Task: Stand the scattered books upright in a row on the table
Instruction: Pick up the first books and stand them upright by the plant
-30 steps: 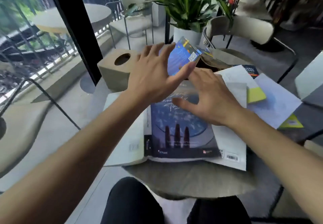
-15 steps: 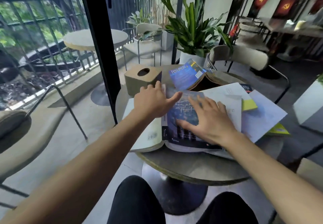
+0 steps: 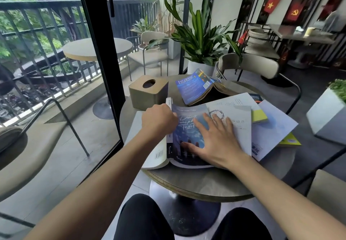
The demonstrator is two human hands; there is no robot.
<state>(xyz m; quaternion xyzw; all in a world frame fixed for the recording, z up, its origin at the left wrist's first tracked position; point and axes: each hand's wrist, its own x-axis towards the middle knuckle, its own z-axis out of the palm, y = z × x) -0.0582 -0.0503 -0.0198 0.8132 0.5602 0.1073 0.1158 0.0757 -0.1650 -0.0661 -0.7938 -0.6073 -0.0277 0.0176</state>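
Observation:
Several books lie scattered flat on a small round table point(image 3: 196, 185). Nearest me is a dark blue paperback point(image 3: 187, 127) lying on a white book point(image 3: 155, 151). My left hand point(image 3: 159, 121) curls its fingers around the blue paperback's spine edge. My right hand point(image 3: 215, 140) lies flat with spread fingers on its cover. Behind them, a blue book point(image 3: 194, 86) lies open face down. To the right lie a white book point(image 3: 237, 112), a yellow-edged book point(image 3: 259, 116), a pale blue one point(image 3: 271, 133) and a dark one point(image 3: 255, 98).
A tan tissue box point(image 3: 148, 91) stands at the table's back left. A potted plant point(image 3: 200, 39) and a chair point(image 3: 249, 67) are behind the table. A glass door frame point(image 3: 104, 67) runs along the left. My knees are under the table's near edge.
The view has pulled back from the table. My left hand came down from the far blue book to the paperback's spine and closed on it. My right hand stays flat on the cover.

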